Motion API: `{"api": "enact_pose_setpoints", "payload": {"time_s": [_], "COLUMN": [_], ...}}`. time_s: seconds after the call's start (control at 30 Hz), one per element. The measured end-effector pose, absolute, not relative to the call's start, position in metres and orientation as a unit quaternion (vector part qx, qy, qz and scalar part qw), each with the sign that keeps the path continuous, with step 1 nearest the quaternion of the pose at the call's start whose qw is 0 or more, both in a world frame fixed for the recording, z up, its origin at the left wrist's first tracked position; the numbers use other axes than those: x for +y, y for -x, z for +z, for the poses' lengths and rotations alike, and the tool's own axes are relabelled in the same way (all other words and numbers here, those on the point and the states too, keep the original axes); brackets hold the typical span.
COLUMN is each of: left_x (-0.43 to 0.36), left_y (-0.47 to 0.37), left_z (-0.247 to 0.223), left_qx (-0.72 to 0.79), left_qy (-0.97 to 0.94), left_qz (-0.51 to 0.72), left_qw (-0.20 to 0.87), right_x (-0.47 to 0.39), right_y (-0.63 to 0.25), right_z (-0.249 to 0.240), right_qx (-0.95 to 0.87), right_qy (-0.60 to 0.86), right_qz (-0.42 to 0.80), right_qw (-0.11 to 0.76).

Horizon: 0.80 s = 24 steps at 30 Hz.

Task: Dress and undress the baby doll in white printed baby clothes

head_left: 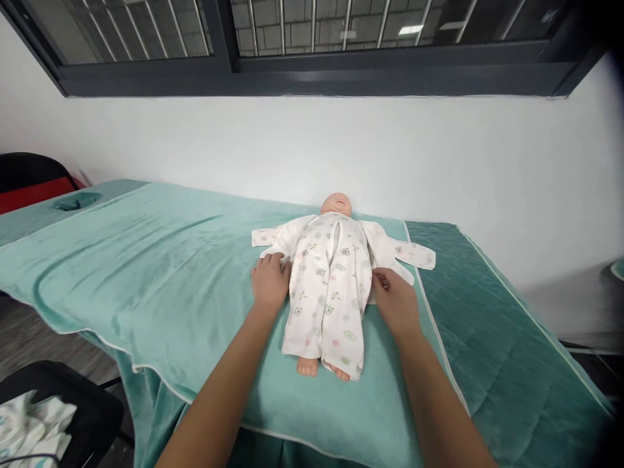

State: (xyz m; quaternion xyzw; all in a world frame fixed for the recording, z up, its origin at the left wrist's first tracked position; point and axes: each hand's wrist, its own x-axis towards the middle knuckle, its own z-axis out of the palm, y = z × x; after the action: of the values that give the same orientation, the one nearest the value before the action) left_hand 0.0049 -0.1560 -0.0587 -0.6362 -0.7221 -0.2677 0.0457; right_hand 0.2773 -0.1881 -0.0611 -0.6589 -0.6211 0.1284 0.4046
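Observation:
A baby doll (pixel 336 204) lies on its back, head toward the wall, with its bare feet (pixel 307 366) showing at the near end. It wears white printed baby trousers (pixel 329 296) and a white baby shirt (pixel 385 242) whose sleeves spread to both sides. My left hand (pixel 272 279) is at the left side, fingers curled on the shirt's edge beside the trousers. On the other side, my right hand (pixel 396 298) has thumb and fingers pinched together at the cloth along the trousers' edge. The fingertips of both hands are partly hidden.
A turquoise sheet (pixel 160 273) covers the bed, with a darker quilted cover (pixel 492 325) at right. A white wall (pixel 205 143) and barred window (pixel 312 71) stand behind. At lower left, a black chair (pixel 92 403) holds white cloths (pixel 34 426); another chair (pixel 34 170) is farther back.

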Motion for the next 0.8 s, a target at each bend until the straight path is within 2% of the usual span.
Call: {"api": "enact_pose_setpoints", "payload": {"time_s": [0.07, 0.2, 0.33, 0.43, 0.63, 0.8], "left_x": [-0.15, -0.145, -0.146, -0.146, -0.146, -0.147], "left_y": [-0.003, -0.001, 0.001, 0.003, 0.007, 0.007], "left_z": [-0.062, -0.066, -0.067, -0.068, -0.07, -0.068], "left_qx": [-0.749, -0.768, -0.775, -0.778, -0.773, -0.777], "left_qy": [0.599, 0.571, 0.548, 0.536, 0.552, 0.547], "left_qz": [-0.283, -0.291, -0.313, -0.326, -0.31, -0.31], "left_qw": [0.029, 0.027, 0.028, 0.04, 0.044, 0.027], "right_x": [-0.172, -0.144, -0.141, -0.15, -0.159, -0.159], "right_y": [-0.292, -0.32, -0.329, -0.329, -0.336, -0.34], "right_z": [-0.056, -0.048, -0.057, -0.066, -0.068, -0.067], "right_qx": [-0.602, -0.602, -0.579, -0.591, -0.579, -0.545], "right_qy": [0.677, 0.747, 0.789, 0.779, 0.788, 0.814], "right_qz": [0.089, 0.02, 0.056, 0.063, -0.009, 0.038], "right_qw": [0.414, 0.281, 0.196, 0.202, 0.211, 0.195]}}
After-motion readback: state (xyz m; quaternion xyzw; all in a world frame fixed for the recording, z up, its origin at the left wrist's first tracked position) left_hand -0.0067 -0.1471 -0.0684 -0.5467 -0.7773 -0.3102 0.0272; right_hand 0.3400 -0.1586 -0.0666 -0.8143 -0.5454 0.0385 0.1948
